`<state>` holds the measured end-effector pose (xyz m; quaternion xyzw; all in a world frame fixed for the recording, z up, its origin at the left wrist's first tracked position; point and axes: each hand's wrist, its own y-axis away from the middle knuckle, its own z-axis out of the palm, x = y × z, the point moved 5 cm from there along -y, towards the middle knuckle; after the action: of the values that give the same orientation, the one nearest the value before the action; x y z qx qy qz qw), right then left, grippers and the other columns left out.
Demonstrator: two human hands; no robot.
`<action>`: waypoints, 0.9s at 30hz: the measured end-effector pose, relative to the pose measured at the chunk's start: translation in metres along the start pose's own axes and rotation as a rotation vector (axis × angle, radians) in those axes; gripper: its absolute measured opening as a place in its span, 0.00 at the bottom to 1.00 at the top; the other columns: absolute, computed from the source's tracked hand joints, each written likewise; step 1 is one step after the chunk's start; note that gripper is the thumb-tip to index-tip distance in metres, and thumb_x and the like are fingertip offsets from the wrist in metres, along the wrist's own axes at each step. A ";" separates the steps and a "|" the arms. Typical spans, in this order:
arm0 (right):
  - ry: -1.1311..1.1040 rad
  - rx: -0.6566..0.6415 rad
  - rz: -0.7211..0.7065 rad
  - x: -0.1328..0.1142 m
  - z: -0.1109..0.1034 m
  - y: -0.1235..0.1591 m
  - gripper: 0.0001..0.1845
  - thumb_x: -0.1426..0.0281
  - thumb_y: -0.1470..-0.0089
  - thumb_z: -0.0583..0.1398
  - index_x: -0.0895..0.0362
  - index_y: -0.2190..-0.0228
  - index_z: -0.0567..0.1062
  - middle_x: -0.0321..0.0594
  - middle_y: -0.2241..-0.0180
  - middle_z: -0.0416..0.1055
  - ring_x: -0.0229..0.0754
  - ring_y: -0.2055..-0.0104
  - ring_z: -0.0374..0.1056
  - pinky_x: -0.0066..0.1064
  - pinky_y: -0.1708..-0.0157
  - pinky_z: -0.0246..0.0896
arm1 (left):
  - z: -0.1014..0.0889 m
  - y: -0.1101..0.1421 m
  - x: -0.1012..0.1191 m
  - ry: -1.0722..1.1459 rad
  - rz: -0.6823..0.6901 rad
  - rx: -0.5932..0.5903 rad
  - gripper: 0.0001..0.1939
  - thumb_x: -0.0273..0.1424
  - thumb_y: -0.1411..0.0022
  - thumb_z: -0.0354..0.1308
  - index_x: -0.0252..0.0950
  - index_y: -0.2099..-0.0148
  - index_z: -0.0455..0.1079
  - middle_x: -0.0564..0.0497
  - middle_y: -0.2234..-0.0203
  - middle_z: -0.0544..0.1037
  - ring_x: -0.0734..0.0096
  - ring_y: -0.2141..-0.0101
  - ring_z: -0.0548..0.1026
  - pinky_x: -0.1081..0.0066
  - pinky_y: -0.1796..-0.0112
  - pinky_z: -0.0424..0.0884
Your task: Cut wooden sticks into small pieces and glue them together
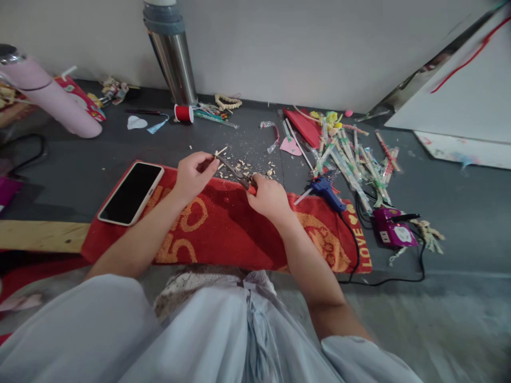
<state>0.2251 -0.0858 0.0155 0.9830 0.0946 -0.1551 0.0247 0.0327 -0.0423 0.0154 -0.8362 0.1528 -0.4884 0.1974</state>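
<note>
My left hand (196, 173) is closed, thumb and fingertips pinched round a small pale stick (222, 151). My right hand (271, 198) grips red-handled pliers (235, 171), their jaws pointing left and reaching the fingertips of my left hand. Whether the jaws touch the stick is too small to tell. Pale chopped bits (243, 166) lie scattered on the dark table around and beyond the pliers. Both forearms pass over a red towel (227, 229) with orange lettering along the table's front edge.
A phone (131, 192) lies on the towel's left. Rightward are a blue glue gun (327, 192) with a black cord, wrapped sticks (351, 154) and a purple box (393, 229). Behind stand a steel thermos (173, 61) and a red thread spool (183, 113); a pink bottle (51, 96) leans left.
</note>
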 end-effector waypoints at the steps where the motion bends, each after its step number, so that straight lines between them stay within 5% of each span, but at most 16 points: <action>1: 0.004 0.004 0.003 0.000 0.000 0.000 0.12 0.65 0.45 0.50 0.57 0.64 0.69 0.49 0.64 0.76 0.50 0.65 0.71 0.35 0.68 0.56 | -0.001 0.000 0.001 -0.012 0.002 0.009 0.11 0.39 0.41 0.57 0.36 0.68 0.72 0.51 0.75 0.75 0.74 0.74 0.70 0.72 0.71 0.65; 10: -0.035 0.036 -0.046 0.007 0.003 -0.004 0.15 0.61 0.43 0.51 0.59 0.62 0.68 0.52 0.61 0.75 0.50 0.62 0.69 0.36 0.64 0.58 | -0.004 -0.002 0.009 -0.224 0.176 0.007 0.10 0.33 0.39 0.53 0.38 0.72 0.69 0.49 0.76 0.75 0.71 0.73 0.70 0.69 0.69 0.64; 19: -0.093 0.054 -0.127 0.007 0.006 -0.003 0.16 0.60 0.45 0.52 0.59 0.60 0.67 0.50 0.61 0.73 0.51 0.59 0.68 0.37 0.61 0.59 | -0.002 0.000 0.012 -0.362 0.276 -0.066 0.12 0.27 0.42 0.50 0.38 0.77 0.56 0.49 0.78 0.69 0.69 0.72 0.68 0.69 0.71 0.61; 27: -0.040 0.029 -0.060 0.004 0.004 -0.003 0.14 0.62 0.44 0.51 0.58 0.62 0.68 0.49 0.63 0.74 0.50 0.62 0.69 0.35 0.66 0.56 | -0.001 0.002 0.010 -0.413 0.256 -0.049 0.10 0.27 0.42 0.51 0.38 0.76 0.62 0.50 0.78 0.70 0.69 0.73 0.68 0.69 0.71 0.60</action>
<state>0.2273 -0.0827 0.0105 0.9767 0.1212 -0.1769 0.0079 0.0361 -0.0487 0.0226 -0.8966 0.2259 -0.2743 0.2644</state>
